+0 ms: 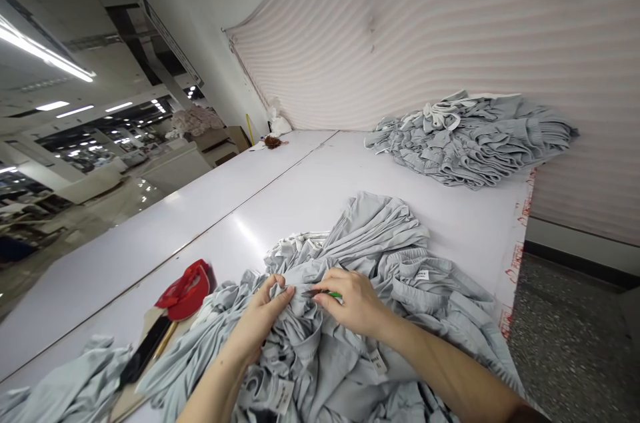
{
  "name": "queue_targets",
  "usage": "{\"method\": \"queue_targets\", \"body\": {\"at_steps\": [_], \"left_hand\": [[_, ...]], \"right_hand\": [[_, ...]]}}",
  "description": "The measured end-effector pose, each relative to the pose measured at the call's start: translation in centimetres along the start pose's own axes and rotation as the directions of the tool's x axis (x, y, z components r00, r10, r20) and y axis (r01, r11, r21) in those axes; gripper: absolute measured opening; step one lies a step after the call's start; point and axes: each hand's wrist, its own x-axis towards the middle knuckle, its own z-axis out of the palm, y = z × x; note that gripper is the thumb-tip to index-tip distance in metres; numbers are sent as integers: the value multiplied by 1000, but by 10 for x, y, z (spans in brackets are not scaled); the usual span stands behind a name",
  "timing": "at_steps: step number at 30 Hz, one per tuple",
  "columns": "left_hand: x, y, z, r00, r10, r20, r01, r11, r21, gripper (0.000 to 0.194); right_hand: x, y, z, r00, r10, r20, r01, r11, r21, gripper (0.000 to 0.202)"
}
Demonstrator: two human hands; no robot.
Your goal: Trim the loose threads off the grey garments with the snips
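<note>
My left hand [271, 304] pinches a fold of a light grey garment [305, 273] between thumb and fingers. Closed around small green-handled thread snips [331, 293], my right hand [357, 300] is just to the right, with the dark blade tips pointing left at the pinched cloth. Both hands are over a heaped pile of grey garments [345, 356] with gathered waistbands. White labels show on several of them, including one label [379, 362] below my right hand. Whether the blades touch the cloth, I cannot tell.
A red cap [187, 291] lies on the white table [300, 176], left of the pile, near a dark strip-like object [145, 351]. Another grey garment stack [475, 140] sits at the back right against the striped cloth [425, 30]. Red-printed tape [519, 253] runs along the right edge.
</note>
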Motion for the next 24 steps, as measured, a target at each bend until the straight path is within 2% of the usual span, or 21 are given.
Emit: {"method": "queue_targets", "body": {"at_steps": [3,6,12,16,18,20,22,24], "left_hand": [[2,0,2,1000,-25,-10,24,999,-23,46],[3,0,2,999,-35,-12,34,999,-42,46],[6,-3,5,999,-49,9,49,999,-24,46],[10,-7,2,1000,-13,5,13,999,40,43],[10,-7,-3,999,46,2,-46,995,84,41],[8,-6,-9,994,109,-23,-108,993,48,40],[6,-5,-14,989,138,-49,-138,990,-1,39],[5,-5,-13,991,135,-9,-133,984,121,37]], "right_hand": [[-3,3,1,1000,-10,-17,10,1000,-2,18],[-8,4,0,998,36,-50,-36,999,-5,16],[-11,1,0,998,53,-22,-53,999,5,17],[-11,5,-4,986,166,-32,-164,984,73,13],[-19,8,-10,970,242,-1,-241,966,94,12],[-33,11,-17,942,330,57,-333,941,67,18],[-49,12,-20,892,431,140,-436,900,8,30],[-62,11,-19,838,501,219,-510,860,-17,27]]}}
